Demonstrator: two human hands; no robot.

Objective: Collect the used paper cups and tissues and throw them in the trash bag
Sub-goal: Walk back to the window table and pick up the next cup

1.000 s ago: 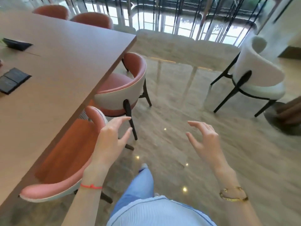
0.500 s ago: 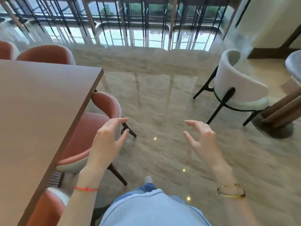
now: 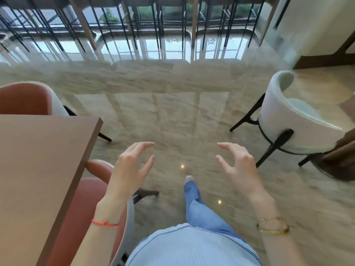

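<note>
No paper cup, tissue or trash bag shows in the head view. My left hand (image 3: pixel 130 167) hovers in front of me over the floor, fingers curved and apart, holding nothing. My right hand (image 3: pixel 237 166) mirrors it on the right, also spread and holding nothing. A red cord circles my left wrist and a gold bracelet my right. Both hands float just right of the brown table's corner (image 3: pixel 96 123).
A pink chair (image 3: pixel 90 191) is tucked under the table beside my left arm; another pink chair (image 3: pixel 25 98) stands behind the table's far end. A white chair on black legs (image 3: pixel 288 121) stands at right, a dark round base (image 3: pixel 343 160) beyond it. Railings and windows line the polished floor (image 3: pixel 172 116) ahead.
The view has swung right along the table: its top and the dark items on it slid out of sight and only the corner remains. My hands stay open, now a little wider apart.
</note>
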